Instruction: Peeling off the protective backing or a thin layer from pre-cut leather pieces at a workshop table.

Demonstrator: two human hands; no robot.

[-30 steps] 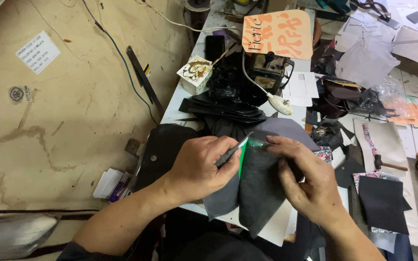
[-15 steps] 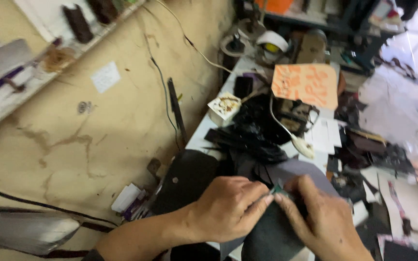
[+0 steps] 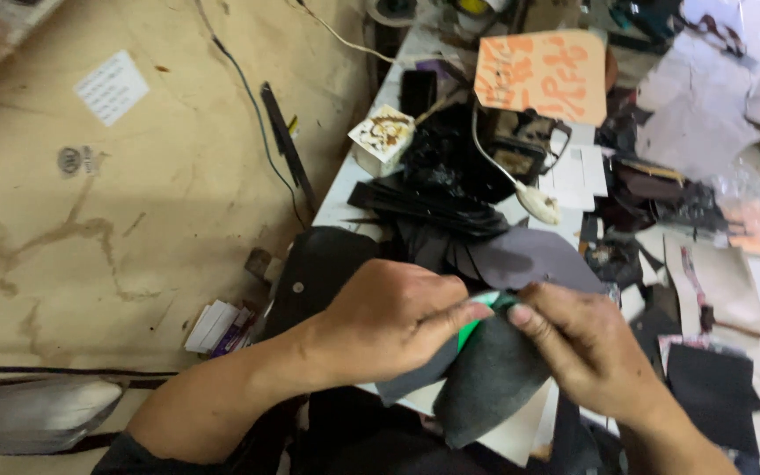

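Two hands meet over one dark grey piece of felt-like fabric [image 3: 490, 383], held just above the near edge of the white worktable [image 3: 345, 189]. The left hand [image 3: 389, 321] grasps the upper edge of the piece with thumb and forefinger pinched together, and the right hand [image 3: 587, 352] pinches the same spot from the other side, its fingertips [image 3: 521, 315] pressed to a bright green strip [image 3: 477, 321] that peeks out between the layers. Whether a small tool sits in the left fingers I cannot tell; the knuckles cover that spot.

The step in hand looks like aligning or separating layers at that top corner. To do it well, I judge the grip should stay close to the edge, with both pinches near each other so the soft material does not buckle, and the lower part should hang free rather than catch on the table edge.

Counted: one grey piece in the hands, though a second, lighter grey layer [image 3: 411, 378] shows under the left hand; one green strip; one orange card [image 3: 543, 75] standing over one dark machine [image 3: 521, 145]; one small patterned box [image 3: 382, 134]; one stack of black cut pieces [image 3: 424, 207]; one black phone [image 3: 417, 92]; one hammer [image 3: 721, 324] at the right.
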